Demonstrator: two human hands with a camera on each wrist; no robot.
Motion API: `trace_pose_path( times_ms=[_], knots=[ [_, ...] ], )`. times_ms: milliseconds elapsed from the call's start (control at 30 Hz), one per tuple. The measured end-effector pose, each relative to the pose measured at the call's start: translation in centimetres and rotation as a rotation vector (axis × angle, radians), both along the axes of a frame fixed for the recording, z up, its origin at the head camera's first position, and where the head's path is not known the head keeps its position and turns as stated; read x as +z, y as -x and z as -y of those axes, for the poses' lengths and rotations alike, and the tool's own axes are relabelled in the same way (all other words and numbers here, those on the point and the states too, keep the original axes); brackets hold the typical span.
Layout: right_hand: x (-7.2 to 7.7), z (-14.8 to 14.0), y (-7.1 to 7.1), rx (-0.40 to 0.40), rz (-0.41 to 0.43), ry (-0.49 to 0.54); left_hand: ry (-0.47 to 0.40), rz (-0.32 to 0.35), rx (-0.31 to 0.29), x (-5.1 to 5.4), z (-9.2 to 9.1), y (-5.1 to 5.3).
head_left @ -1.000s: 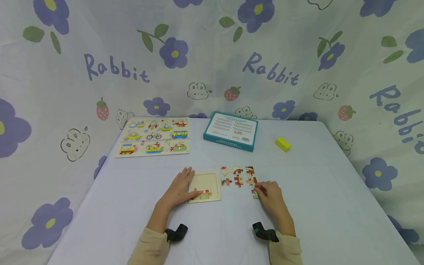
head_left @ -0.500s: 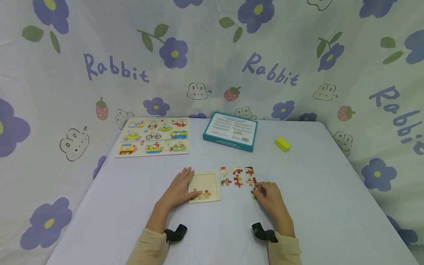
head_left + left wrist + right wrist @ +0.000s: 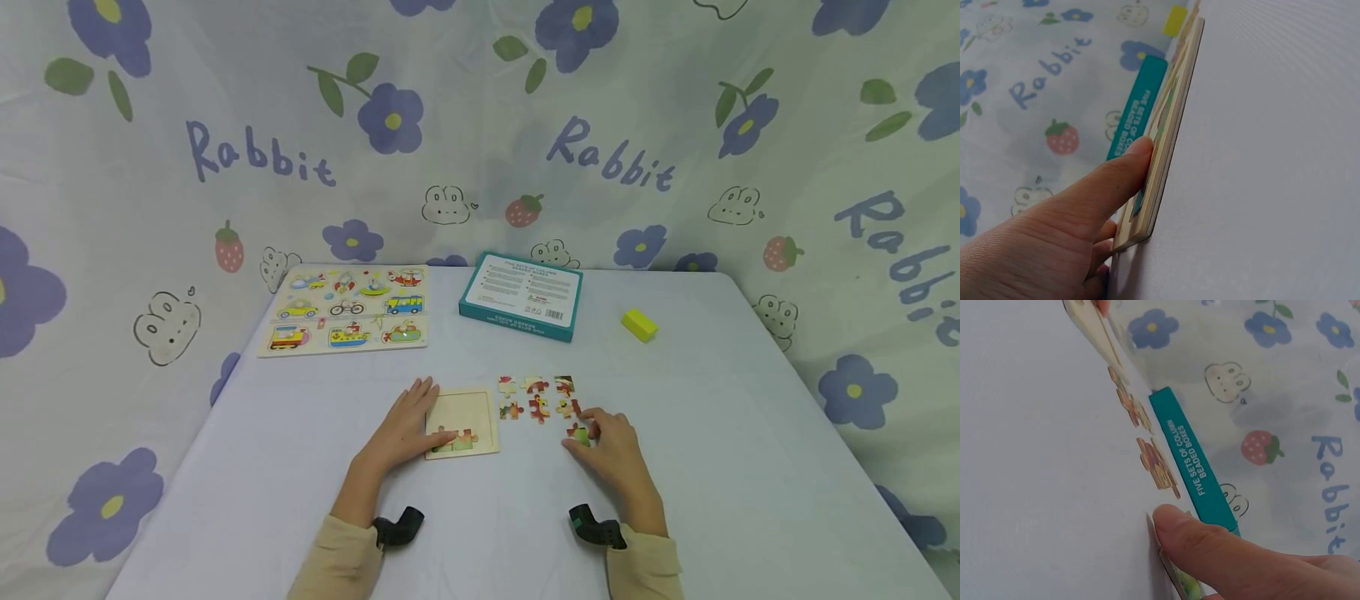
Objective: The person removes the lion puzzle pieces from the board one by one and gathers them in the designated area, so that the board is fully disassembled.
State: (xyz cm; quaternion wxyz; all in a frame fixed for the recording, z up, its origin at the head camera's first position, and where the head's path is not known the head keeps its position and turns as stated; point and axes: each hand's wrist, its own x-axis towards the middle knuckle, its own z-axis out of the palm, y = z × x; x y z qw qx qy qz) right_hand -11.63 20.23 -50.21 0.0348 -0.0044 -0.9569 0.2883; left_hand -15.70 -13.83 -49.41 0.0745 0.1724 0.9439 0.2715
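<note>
A square wooden puzzle tray point(image 3: 461, 408) lies on the white table, with joined jigsaw pieces point(image 3: 467, 442) along its near edge. My left hand point(image 3: 401, 429) rests at the tray's left side, fingers extended. Its thumb lies over the pieces, and in the left wrist view it touches the tray's edge point(image 3: 1175, 131). To the right, my right hand point(image 3: 617, 443) pinches a green-and-red jigsaw piece point(image 3: 580, 434) between thumb and fingers. The right wrist view has this piece point(image 3: 1190, 586) tilted under the thumb. Several loose jigsaw pieces point(image 3: 539, 408) lie in rows between the hands.
Behind the tray, a vehicle picture board point(image 3: 348, 308) lies at the back left. A teal box point(image 3: 522, 296) sits at the back middle, and a yellow block point(image 3: 640, 325) is right of it. A flower-print curtain point(image 3: 480, 167) hangs behind the table.
My right thumb and fingers have spread a little, and the jigsaw piece between them has turned, showing more of its green side. The left hand and tray have stayed put.
</note>
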Motion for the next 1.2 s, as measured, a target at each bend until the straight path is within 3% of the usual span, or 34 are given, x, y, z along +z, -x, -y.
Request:
trace_pose_path(
  times_ms=[533,900,1200],
  knots=[
    [0.8,0.4,0.0,-0.063,-0.013,0.027,-0.001,-0.003,-0.003,-0.2,0.0,0.1],
    [2.6,2.6,0.5,0.166,-0.127,0.021,-0.001,-0.003,0.001,-0.2,0.1,0.2],
    [3.0,4.0,1.2,0.225,-0.191,-0.049,-0.007,-0.030,-0.020,-0.2,0.1,0.2]
  ],
)
